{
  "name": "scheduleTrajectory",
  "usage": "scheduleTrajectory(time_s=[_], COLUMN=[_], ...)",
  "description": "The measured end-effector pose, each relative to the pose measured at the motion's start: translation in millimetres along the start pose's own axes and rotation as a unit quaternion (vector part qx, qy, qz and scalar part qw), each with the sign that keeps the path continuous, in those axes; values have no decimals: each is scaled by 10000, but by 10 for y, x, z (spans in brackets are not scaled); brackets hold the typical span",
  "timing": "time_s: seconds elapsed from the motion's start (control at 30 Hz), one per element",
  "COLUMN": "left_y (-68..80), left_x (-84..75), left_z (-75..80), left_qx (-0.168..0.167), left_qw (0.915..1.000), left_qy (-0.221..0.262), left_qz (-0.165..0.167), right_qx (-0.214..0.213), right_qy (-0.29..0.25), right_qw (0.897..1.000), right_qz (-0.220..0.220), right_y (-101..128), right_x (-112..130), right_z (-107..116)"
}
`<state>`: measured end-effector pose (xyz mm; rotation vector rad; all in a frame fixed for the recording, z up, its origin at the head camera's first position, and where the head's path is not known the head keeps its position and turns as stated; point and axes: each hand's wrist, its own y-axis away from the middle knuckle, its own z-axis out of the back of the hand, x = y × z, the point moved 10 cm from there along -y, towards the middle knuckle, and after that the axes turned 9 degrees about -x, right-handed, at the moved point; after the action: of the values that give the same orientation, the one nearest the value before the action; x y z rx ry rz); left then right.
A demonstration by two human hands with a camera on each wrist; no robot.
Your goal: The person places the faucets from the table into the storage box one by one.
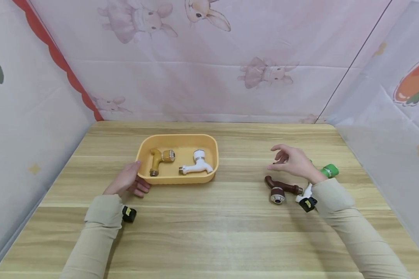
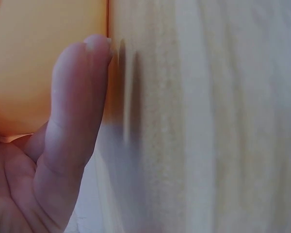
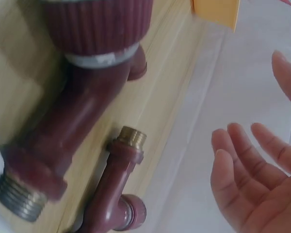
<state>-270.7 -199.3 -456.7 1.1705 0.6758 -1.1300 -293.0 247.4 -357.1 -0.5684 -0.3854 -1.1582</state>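
Resting against the near left corner of the yellow tray (image 1: 144, 145), the left hand (image 1: 127, 181) lies with relaxed, nearly straight fingers touching the tray's outer wall; it clasps nothing. The left wrist view shows one finger (image 2: 77, 111) laid flat along the tray's side where it meets the wooden table (image 1: 209, 228).

Inside the tray, beyond the left hand's fingertips, lie two taps: a yellow tap (image 1: 159, 159) nearest that hand and a white tap (image 1: 197, 163) further to its right, close to the tray's right wall. The two are apart from each other, with bare tray floor between them.

The right hand (image 1: 292, 162) hovers above the table, well to the right of the tray, fingers loosely spread and holding nothing; the right wrist view shows its open palm and fingers (image 3: 247, 165) clear of any object. Just below and toward the person from this hand lies a brown tap (image 1: 281, 189), untouched. The right wrist view shows a second brown tap (image 3: 119, 187) beside it. Behind the wrist sit a green tap (image 1: 329, 170) and a white piece (image 1: 305, 193), partly hidden by the sleeve.

Between the tray's right wall and the right hand runs an open strip of tabletop. The table's right edge lies beyond the green tap, near the cloth wall (image 1: 387, 128).
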Motion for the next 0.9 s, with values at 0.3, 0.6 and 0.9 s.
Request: scheduleTrajectory(time_s=[0.3,0.6,0.9], left_y=[10,7,-5], left_x=[5,-3,23], left_z=[4,11,8], left_qx=[-40,-2,10], left_qw=[10000,10000,10000], left_qy=[15,62,58], left_qz=[62,56,43], right_qx=[325,593,914], right_qy=[-152,8,610], right_qw=[9993,9979,9937], right_qz=[-36,276,-235], right_y=[8,15,-33], right_x=[-127,-319,-672], right_z=[101,190,149])
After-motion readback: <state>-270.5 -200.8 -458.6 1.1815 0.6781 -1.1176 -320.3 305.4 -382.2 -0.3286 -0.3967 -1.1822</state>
